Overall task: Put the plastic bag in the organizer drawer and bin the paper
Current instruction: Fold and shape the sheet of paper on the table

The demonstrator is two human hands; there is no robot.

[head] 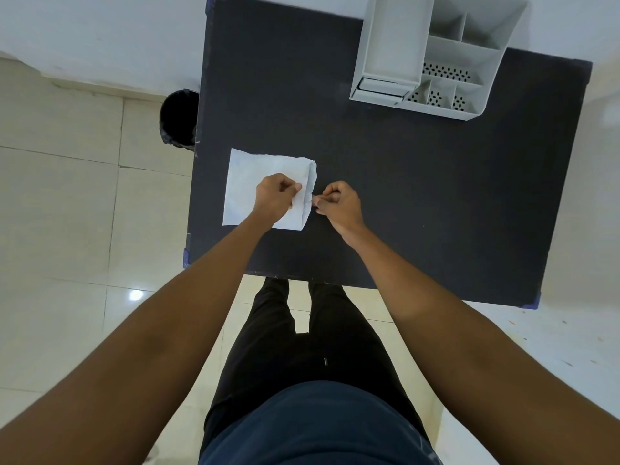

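Observation:
A white sheet of paper (pixel 255 172) lies flat near the left edge of the black table (pixel 419 196), its right edge folded up. My left hand (pixel 273 198) rests on the sheet and pinches its raised right part. My right hand (pixel 337 204) pinches something thin at the paper's right edge; it may be the clear plastic bag, but I cannot tell. A white desk organizer (pixel 436 52) with a drawer (pixel 380 87) at its front stands at the table's far right. A black bin (pixel 179 119) sits on the floor left of the table.
The table's near edge (pixel 335 280) runs just above my legs. Cream floor tiles (pixel 67 229) lie to the left, and a white wall (pixel 100 35) stands behind the bin. The organizer's open compartments look empty.

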